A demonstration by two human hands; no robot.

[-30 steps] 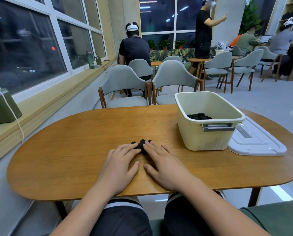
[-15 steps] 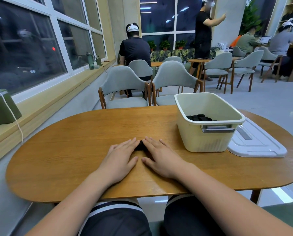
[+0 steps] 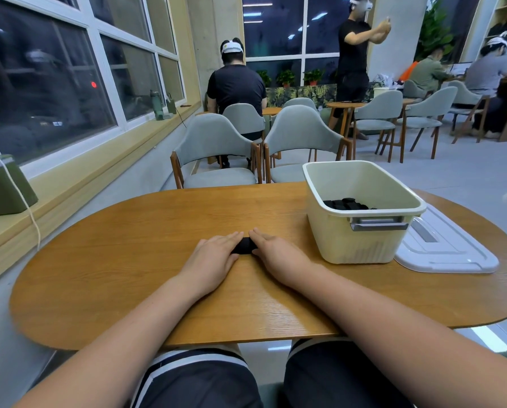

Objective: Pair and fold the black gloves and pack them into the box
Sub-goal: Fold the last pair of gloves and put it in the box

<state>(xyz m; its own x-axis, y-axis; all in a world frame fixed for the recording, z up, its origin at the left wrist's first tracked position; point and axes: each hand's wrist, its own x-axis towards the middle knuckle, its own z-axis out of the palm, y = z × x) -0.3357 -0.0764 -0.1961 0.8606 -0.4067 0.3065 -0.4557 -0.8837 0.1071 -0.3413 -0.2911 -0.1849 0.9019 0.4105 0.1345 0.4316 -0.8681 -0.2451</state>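
A small bundle of black gloves (image 3: 244, 246) lies on the wooden table (image 3: 128, 254), mostly covered by my hands. My left hand (image 3: 214, 259) lies flat on its left side with straight fingers pressing on it. My right hand (image 3: 276, 254) does the same from the right, fingertips nearly meeting the left ones over the bundle. To the right stands the cream plastic box (image 3: 355, 240) with a grey handle; folded black gloves (image 3: 345, 204) lie inside it.
The box's white lid (image 3: 443, 248) lies flat on the table right of the box. Two grey chairs (image 3: 217, 154) stand at the far table edge. A green device with a white cable (image 3: 2, 184) sits on the window sill. People sit and stand further back.
Both hands slid forward over the gloves; the glove fingers that showed beyond my fingertips a second ago are now tucked in, leaving a compact bundle between the hands.
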